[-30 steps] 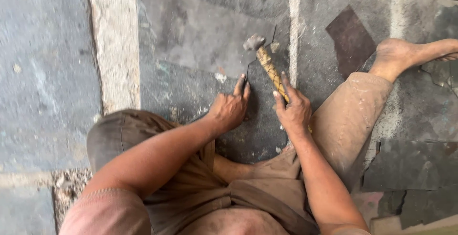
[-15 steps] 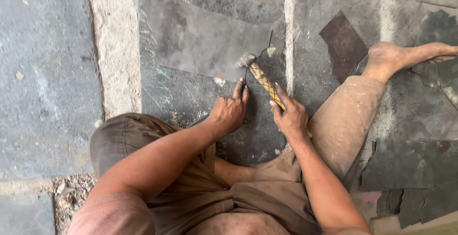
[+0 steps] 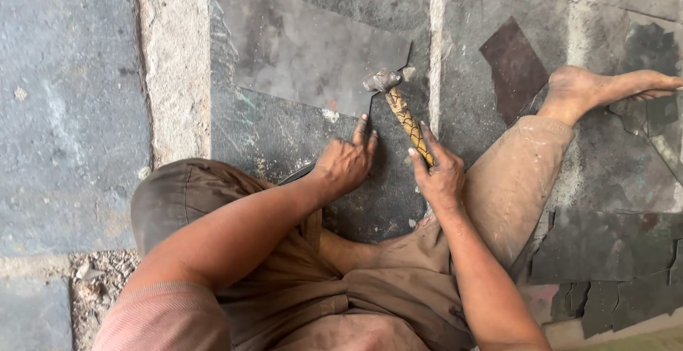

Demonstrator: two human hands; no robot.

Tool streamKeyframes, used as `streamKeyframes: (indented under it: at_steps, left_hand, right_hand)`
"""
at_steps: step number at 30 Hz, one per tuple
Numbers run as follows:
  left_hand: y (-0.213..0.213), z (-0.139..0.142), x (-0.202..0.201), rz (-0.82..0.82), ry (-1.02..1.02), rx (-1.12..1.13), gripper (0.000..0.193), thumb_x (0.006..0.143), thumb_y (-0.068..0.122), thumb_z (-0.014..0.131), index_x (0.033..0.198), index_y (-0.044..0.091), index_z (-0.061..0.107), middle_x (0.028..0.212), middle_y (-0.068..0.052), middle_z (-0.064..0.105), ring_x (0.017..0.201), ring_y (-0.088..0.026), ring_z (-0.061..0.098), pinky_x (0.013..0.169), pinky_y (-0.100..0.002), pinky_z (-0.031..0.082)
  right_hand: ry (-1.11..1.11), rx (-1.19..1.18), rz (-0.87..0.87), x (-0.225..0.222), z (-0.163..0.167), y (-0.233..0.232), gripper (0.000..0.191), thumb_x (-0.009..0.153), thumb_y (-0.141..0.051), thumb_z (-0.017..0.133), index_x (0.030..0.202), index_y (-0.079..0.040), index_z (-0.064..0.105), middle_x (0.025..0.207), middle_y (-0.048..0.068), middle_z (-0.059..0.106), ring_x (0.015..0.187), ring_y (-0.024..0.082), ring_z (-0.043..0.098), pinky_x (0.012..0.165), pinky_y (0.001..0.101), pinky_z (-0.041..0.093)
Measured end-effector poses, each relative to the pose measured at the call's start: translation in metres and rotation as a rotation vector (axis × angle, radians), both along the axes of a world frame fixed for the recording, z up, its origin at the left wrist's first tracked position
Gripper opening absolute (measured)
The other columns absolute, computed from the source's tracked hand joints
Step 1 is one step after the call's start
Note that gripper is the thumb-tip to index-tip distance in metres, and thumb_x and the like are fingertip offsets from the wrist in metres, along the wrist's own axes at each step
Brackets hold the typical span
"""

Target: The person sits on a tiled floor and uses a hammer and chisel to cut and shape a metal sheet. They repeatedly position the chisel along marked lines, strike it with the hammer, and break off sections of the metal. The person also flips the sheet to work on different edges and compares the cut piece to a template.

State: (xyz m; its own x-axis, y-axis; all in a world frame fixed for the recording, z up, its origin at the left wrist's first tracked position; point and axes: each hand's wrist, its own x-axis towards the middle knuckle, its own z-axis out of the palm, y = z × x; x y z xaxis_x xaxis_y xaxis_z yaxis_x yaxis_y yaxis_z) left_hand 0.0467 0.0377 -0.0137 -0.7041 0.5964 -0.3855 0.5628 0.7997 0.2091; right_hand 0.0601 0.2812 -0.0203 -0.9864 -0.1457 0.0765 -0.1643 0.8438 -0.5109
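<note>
Lower now, the hammer (image 3: pixel 400 112) head meets the slate sheet's (image 3: pixel 306 52) corner; my right hand (image 3: pixel 440 176) grips its wrapped handle low, left hand (image 3: pixel 346 162) spread flat below that brittle, stiff sheet.

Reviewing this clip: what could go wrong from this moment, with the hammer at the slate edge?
1. The left hand lies flat on the slate piece, its fingertips close to the hammer head; a stray blow might hit them.
2. The right hand has its grip low on the handle, so aim may wander.
3. The bare foot rests among broken slate pieces; chips or sharp edges might cut it.
</note>
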Motion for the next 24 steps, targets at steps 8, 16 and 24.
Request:
streamKeyframes:
  at_steps: [8,16,24]
  left_hand:
    - [0.007,-0.011,0.006,-0.058,0.049,-0.063,0.066,0.110,0.033,0.026,0.160,-0.005,0.008,0.158,-0.045,0.006,0.069,-0.022,0.069,0.074,-0.042,0.058]
    - [0.016,-0.015,0.012,0.034,-0.043,-0.067,0.068,0.111,0.029,0.032,0.164,-0.004,0.005,0.164,-0.043,0.000,0.084,-0.030,0.075,0.077,-0.043,0.061]
    - [0.024,-0.058,0.010,0.035,0.157,0.031,0.063,0.106,0.030,0.033,0.160,0.000,0.018,0.158,-0.045,0.015,0.065,-0.027,0.071,0.063,-0.047,0.057]
  right_hand:
    - [0.074,0.046,0.076,0.003,-0.004,0.009,0.054,0.092,-0.022,0.078,0.142,-0.014,0.062,0.116,0.016,0.076,0.098,0.027,0.077,0.086,0.0378,0.062]
    - [-0.035,0.121,0.022,0.011,-0.008,0.014,0.054,0.089,-0.023,0.079,0.141,-0.023,0.065,0.092,0.009,0.078,0.078,0.019,0.076,0.075,0.0339,0.062]
    - [0.074,0.112,0.106,0.008,-0.011,0.011,0.057,0.086,-0.024,0.079,0.141,-0.026,0.065,0.111,0.011,0.079,0.093,0.028,0.077,0.086,0.0396,0.060]
